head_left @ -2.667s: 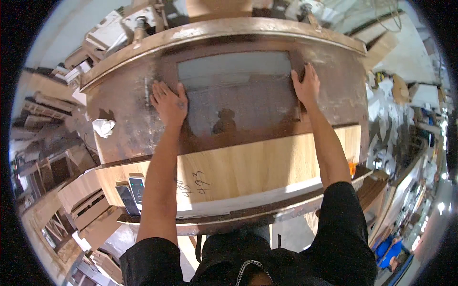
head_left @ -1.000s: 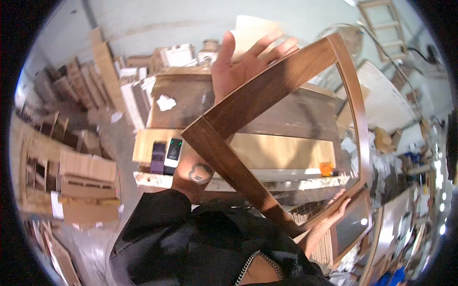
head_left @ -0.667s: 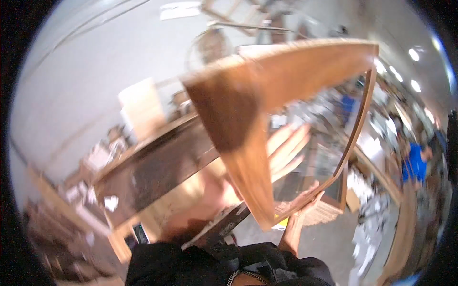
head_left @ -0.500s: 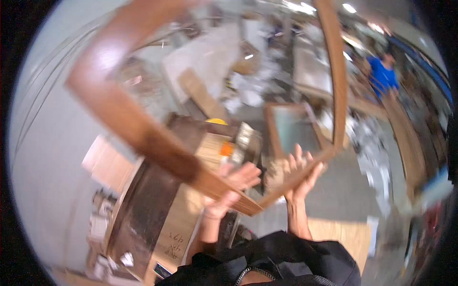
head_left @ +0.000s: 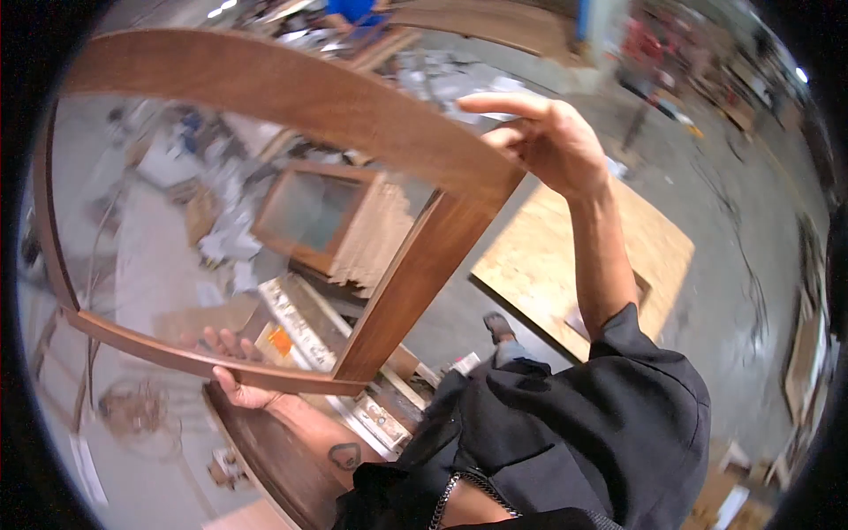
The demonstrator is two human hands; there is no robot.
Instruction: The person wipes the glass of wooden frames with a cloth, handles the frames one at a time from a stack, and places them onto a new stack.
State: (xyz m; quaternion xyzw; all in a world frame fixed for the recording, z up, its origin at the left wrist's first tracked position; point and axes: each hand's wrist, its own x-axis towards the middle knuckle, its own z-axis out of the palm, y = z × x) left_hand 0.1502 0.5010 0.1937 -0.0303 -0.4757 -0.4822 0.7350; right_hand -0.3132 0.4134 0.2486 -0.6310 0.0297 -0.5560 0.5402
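Note:
A large brown wooden frame with one curved rail is held up at a tilt in front of me. My left hand grips its lower rail, thumb on the near side and fingers behind. Those fingers look hazy through the opening; whether glass fills it I cannot tell. My right hand is raised at the frame's upper right corner. Its index finger stretches out past the edge, while the other fingers are bent against the wood and partly hidden.
Beyond the frame, a smaller glazed wooden frame leans beside stacked brown strips. A light wooden board lies low at right. A dark-topped bench stands at lower left. A person in blue is at the far top.
The wooden frame has turned and tilted, its corner now up at the right. My right hand has risen to that corner; my left hand has shifted left along a rail. My view has swung right.

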